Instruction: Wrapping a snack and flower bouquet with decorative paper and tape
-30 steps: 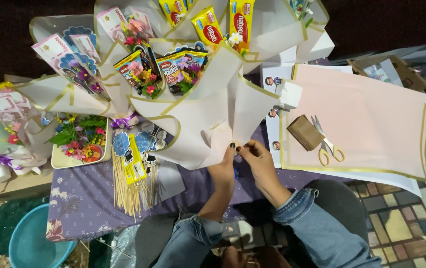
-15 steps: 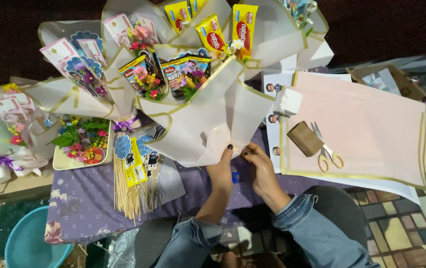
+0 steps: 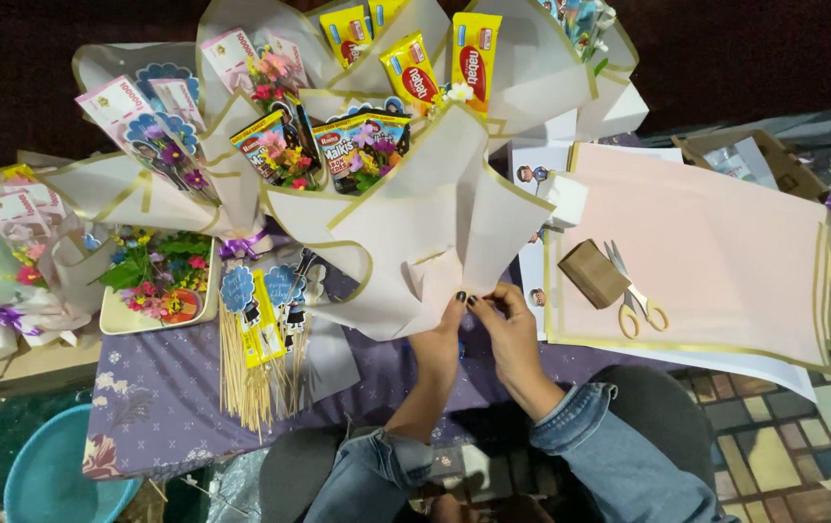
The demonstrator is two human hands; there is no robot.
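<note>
Closest to us, our denim-sleeved arms reach forward and both hands meet at the bottom of a cream wrapping-paper bouquet point(image 3: 415, 242). Our left hand point(image 3: 440, 339) pinches the gathered paper at the base with its fingertips, and our right hand point(image 3: 501, 324) grips the same gathered spot from the right side, so both are closed on the paper. The bouquet lies on the table point(image 3: 159, 407), which is covered with a purple floral cloth, and opens away from us. Just left of our hands lies a bundle of wooden skewers point(image 3: 256, 373) topped with blue paper shapes. To the right, a stack of pink sheets with gold borders point(image 3: 716, 247) carries a small brown box point(image 3: 593, 274) and gold-handled scissors point(image 3: 636, 295) side by side. Further left sits a tray of small artificial flowers point(image 3: 159, 276). Farthest away, more finished cream bouquets hold yellow snack packets point(image 3: 474, 53) and flowers.
</note>
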